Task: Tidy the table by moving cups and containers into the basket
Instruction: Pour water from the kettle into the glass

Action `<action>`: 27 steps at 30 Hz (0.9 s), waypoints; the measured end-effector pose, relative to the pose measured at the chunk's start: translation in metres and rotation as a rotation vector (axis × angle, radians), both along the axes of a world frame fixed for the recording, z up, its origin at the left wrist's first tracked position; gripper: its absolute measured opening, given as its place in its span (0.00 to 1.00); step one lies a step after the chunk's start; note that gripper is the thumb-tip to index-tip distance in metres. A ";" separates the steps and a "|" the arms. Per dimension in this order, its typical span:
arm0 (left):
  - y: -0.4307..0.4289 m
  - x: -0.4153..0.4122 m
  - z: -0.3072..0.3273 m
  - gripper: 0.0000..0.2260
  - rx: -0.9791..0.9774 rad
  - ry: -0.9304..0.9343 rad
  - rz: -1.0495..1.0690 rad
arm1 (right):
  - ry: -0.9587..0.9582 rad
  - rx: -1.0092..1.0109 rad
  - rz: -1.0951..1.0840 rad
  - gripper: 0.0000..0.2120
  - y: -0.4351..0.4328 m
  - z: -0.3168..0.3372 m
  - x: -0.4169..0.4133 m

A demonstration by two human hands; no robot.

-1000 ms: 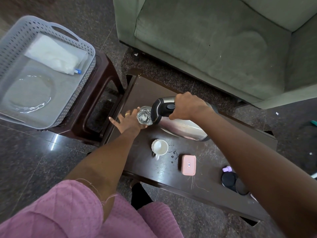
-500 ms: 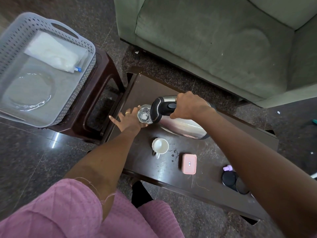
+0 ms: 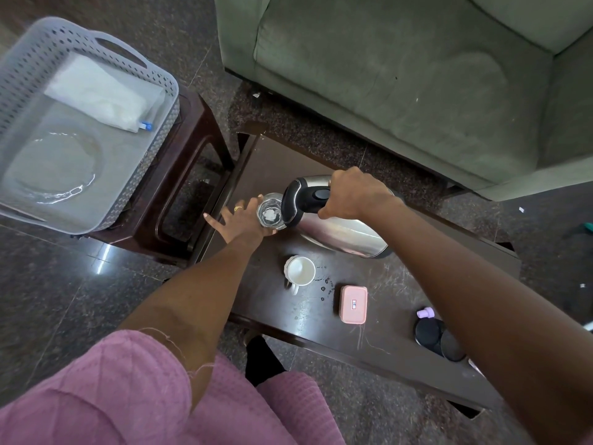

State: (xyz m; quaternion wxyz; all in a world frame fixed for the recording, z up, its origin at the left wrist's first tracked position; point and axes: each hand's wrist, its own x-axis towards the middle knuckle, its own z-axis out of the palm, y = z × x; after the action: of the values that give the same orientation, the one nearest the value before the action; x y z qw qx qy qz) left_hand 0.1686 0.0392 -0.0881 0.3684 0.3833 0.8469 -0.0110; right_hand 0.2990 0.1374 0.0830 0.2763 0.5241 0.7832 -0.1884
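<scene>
Nothing has really moved: our right hand [image 3: 351, 194] stays clamped on the tilted kettle [image 3: 337, 231], our left hand [image 3: 239, 220] cups the glass [image 3: 271, 211] on the surface [image 3: 378, 316]. Basket [image 3: 29, 59] lies far left, nearer our left hand.

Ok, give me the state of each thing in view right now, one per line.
Steel kettle: tilted, spout at the glass, right hand gripping its handle.
Glass: upright on the table, left hand against it.
White mug: upright, empty.
Pink box: lid shut.
Grey basket: holds a clear plate and a white packet.
</scene>
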 end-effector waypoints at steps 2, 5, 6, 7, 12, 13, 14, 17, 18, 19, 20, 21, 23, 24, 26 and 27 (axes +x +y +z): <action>0.000 0.000 0.001 0.34 -0.005 0.001 -0.002 | -0.001 0.000 -0.002 0.27 0.000 0.000 0.000; 0.000 0.000 0.002 0.34 -0.008 0.001 -0.003 | 0.000 -0.003 0.000 0.26 -0.001 0.000 0.000; 0.000 0.000 0.002 0.34 -0.006 0.000 -0.004 | 0.000 -0.003 0.002 0.26 -0.001 0.001 0.000; 0.000 0.000 0.003 0.34 -0.004 -0.001 -0.005 | -0.001 -0.004 0.003 0.26 -0.001 0.001 0.000; 0.000 0.000 0.004 0.35 -0.011 -0.001 -0.002 | -0.003 -0.001 0.010 0.26 -0.001 0.003 -0.002; 0.000 0.000 0.004 0.34 -0.010 -0.001 -0.001 | -0.004 0.000 0.013 0.26 -0.001 0.003 -0.003; 0.000 0.000 0.004 0.34 -0.008 -0.001 -0.001 | -0.005 -0.001 0.014 0.26 -0.001 0.003 -0.003; 0.000 0.000 0.003 0.35 -0.007 -0.001 -0.002 | -0.011 -0.007 0.017 0.26 -0.002 0.003 -0.003; 0.000 0.000 0.003 0.35 -0.006 -0.001 -0.001 | -0.010 -0.008 0.016 0.26 -0.002 0.003 -0.003; 0.000 0.000 0.003 0.35 -0.005 -0.001 0.001 | -0.009 -0.009 0.013 0.27 -0.001 0.003 -0.003; 0.000 0.000 0.003 0.35 -0.004 0.000 0.002 | -0.008 -0.011 0.010 0.27 -0.001 0.002 -0.003; 0.000 0.000 0.003 0.35 -0.003 0.000 0.003 | -0.008 -0.012 0.007 0.27 -0.001 0.002 -0.003; 0.000 0.001 0.003 0.35 -0.003 0.002 0.002 | -0.010 -0.013 0.006 0.27 -0.001 0.002 -0.002; 0.000 0.001 0.003 0.35 -0.004 0.002 0.001 | -0.011 -0.013 0.007 0.27 -0.001 0.002 -0.002; -0.001 0.000 0.004 0.35 -0.007 0.003 0.000 | -0.013 -0.013 0.010 0.27 -0.001 0.001 -0.002; -0.001 0.000 0.004 0.35 -0.005 0.004 -0.001 | -0.014 -0.012 0.012 0.28 -0.001 0.001 -0.002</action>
State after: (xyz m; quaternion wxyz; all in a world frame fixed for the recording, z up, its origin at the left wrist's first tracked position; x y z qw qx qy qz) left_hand 0.1690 0.0384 -0.0841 0.3677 0.3830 0.8473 -0.0141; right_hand 0.2974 0.1363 0.0841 0.2859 0.5189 0.7834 -0.1878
